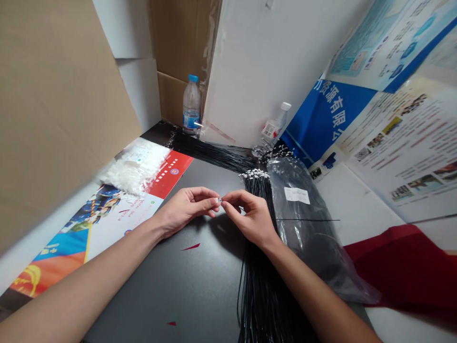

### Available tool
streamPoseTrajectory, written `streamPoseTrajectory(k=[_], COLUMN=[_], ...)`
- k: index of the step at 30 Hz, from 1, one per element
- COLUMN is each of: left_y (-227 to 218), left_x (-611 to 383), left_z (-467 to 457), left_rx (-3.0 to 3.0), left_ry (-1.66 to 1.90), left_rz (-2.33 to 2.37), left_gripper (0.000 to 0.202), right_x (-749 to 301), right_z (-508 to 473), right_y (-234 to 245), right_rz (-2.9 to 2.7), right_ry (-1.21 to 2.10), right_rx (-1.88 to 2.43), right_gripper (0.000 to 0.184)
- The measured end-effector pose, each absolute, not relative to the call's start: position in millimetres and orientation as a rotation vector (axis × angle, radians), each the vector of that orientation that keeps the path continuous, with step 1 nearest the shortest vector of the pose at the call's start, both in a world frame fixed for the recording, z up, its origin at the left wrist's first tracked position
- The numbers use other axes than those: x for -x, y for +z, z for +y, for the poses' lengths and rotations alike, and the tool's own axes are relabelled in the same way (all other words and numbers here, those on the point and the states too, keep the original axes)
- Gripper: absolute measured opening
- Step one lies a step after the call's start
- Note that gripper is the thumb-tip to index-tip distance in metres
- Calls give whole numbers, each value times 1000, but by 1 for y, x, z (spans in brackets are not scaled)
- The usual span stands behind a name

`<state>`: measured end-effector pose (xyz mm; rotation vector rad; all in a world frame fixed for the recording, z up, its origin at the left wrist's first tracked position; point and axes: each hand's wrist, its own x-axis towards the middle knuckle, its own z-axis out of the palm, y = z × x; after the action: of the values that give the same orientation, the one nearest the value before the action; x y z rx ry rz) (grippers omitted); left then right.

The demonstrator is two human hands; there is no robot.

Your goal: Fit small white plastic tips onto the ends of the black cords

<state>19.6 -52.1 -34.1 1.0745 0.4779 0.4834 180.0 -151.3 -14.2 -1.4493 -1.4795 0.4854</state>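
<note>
Between thumb and fingertips, my left hand (195, 206) pinches a small white connector (217, 200). Facing it, my right hand (250, 213) is closed in a pinch on the end of a thin black wire (222, 201), which meets the connector. The hands almost touch, held just above the dark table (150, 286). Under my right forearm runs a long bundle of black wires (262, 290), with white connectors (255, 175) at its far end. Left of my hands, a clear bag of small white pieces (134, 166) lies on a printed sheet (143, 208).
A blue-capped bottle (192, 105) and a white-capped bottle (273, 127) stand at the back, near more black wires (214, 150). On the right lie a clear plastic bag (310, 238) and dark red cloth (407, 267). A cardboard panel (60, 105) rises on the left.
</note>
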Motion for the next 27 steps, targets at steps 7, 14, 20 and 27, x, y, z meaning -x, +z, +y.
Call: streamPoseTrajectory(k=[7,14,20,27], left_y=[-33,-34,-35,-33], left_x=[-20,-21,-21,-21], left_z=[-52,-51,-50,-51], left_rx=[-1092,-1140,-1151,-1158], left_ry=[527,511,522,541], left_rz=[505,508,502,535], left_gripper=[25,22,24,26], right_x=[-179,-177,-180,-189], right_z=[-151,-152,-149,-193], right_y=[-14,-16,-9,137], right_rz=[-1445,-1472,-1563,-1586], right_ry=[506,518,377,34], right_rx=[1482,1466,1538,1723], right_gripper=[8,8,9,9])
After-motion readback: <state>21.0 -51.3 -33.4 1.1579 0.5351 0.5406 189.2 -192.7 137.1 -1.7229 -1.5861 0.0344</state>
